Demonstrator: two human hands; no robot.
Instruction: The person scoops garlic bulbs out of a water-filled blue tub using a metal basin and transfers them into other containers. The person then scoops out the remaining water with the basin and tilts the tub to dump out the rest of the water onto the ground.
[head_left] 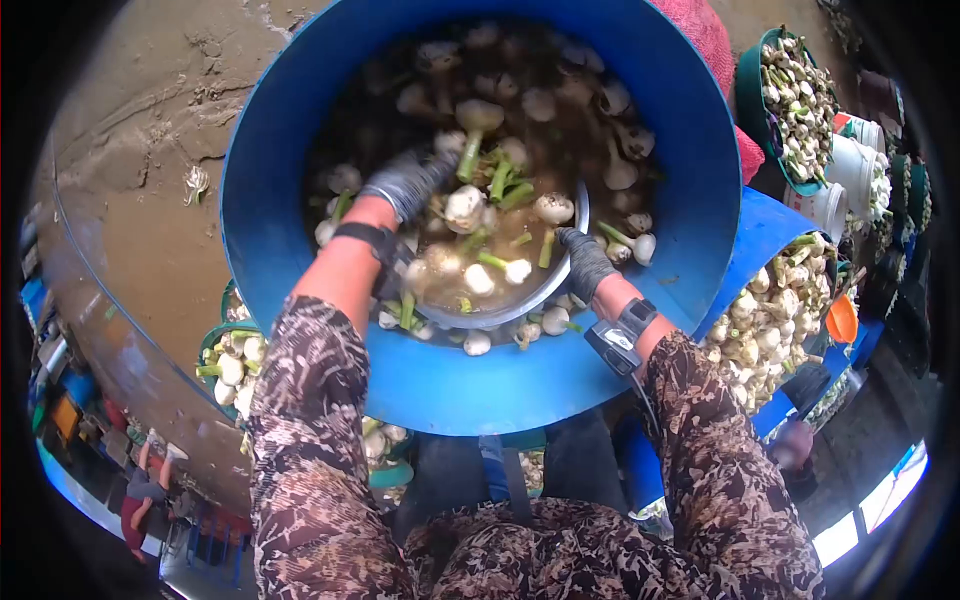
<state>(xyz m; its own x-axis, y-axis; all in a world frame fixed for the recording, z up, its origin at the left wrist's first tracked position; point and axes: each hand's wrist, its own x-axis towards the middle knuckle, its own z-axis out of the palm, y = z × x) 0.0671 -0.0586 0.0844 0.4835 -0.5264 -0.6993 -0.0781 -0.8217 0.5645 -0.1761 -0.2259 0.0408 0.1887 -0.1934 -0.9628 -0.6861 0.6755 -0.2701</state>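
A large blue tub (480, 390) in front of me holds murky brown water with many garlic bulbs (463, 210) afloat, several with short green stems. Partly sunk in the water is a round metal basin (553, 285) with bulbs and cut stems in it. My right hand (587, 262), in a dark grey glove, is closed at the basin's right rim; its fingertips are partly hidden. My left hand (412, 185), gloved as well, reaches over the bulbs at the basin's left side. Its fingers are blurred and partly lost against the dark water.
Heaped garlic (765, 330) lies right of the tub, near an orange scoop (843, 318). A green basket (757, 100) of garlic and white buckets (850, 165) stand farther right. Another basket (205, 350) is at left. Wet muddy floor (140, 200) spreads left; a person (140, 500) is at lower left.
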